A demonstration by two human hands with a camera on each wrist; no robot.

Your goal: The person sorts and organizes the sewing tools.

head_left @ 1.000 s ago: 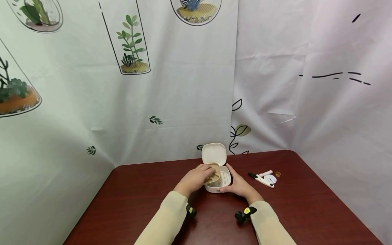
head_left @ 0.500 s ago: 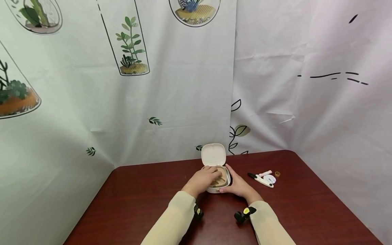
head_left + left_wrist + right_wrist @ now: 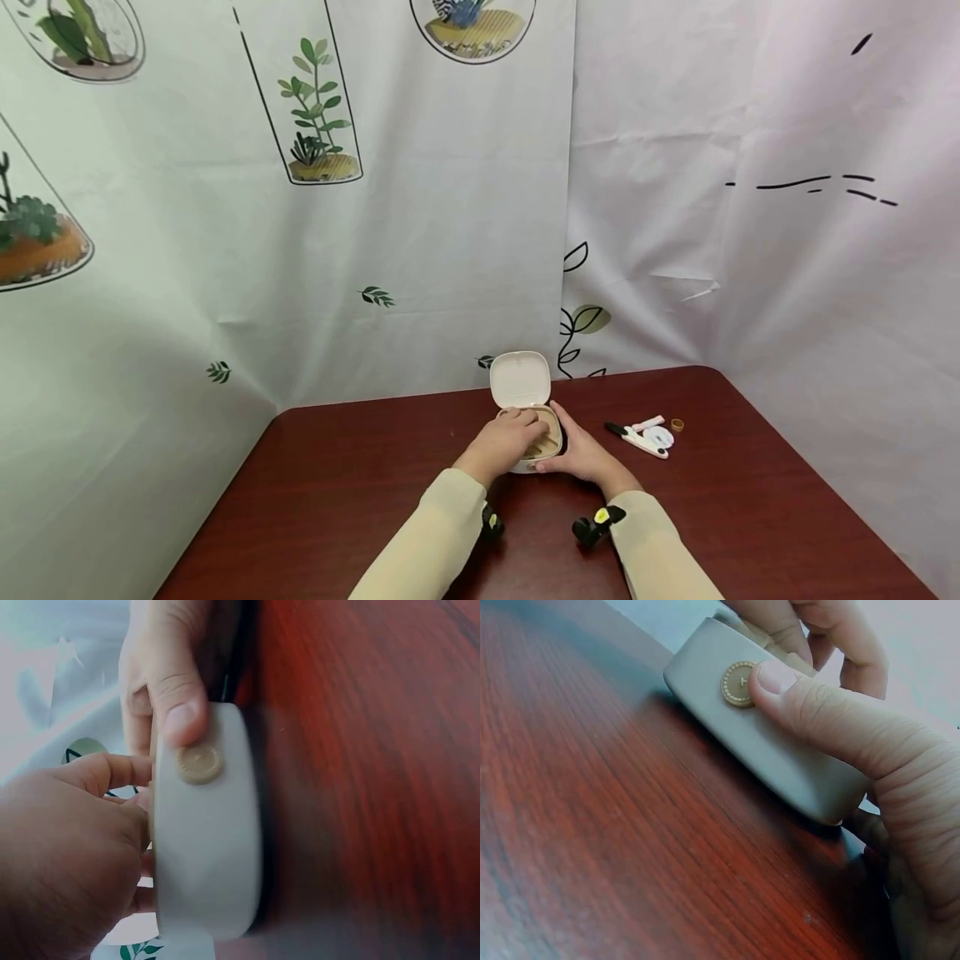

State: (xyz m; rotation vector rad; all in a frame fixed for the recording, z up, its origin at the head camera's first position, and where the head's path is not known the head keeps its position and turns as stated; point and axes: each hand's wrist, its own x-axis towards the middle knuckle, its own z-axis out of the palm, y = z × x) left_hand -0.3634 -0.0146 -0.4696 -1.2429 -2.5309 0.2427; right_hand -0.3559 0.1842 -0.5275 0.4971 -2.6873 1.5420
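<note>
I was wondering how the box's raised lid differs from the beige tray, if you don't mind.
The lid is white, while the tray is beige. The lid stands raised at the back of the box; the tray sits in the box's opening. No hand touches the lid, whereas the left hand has its fingers on the tray. Both have squarish outlines with rounded corners.

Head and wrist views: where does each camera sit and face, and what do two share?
Head: worn on the head, facing forward and down at the box, table and printed cloth; sleeves, left hand and right hand show.
Left wrist: on that wrist, facing the box's front; left hand at left, right hand at top.
Right wrist: on that wrist, facing the same front; right hand at right, part of the left hand at top.
Shared: both wrist views show the round button and the table.
</note>
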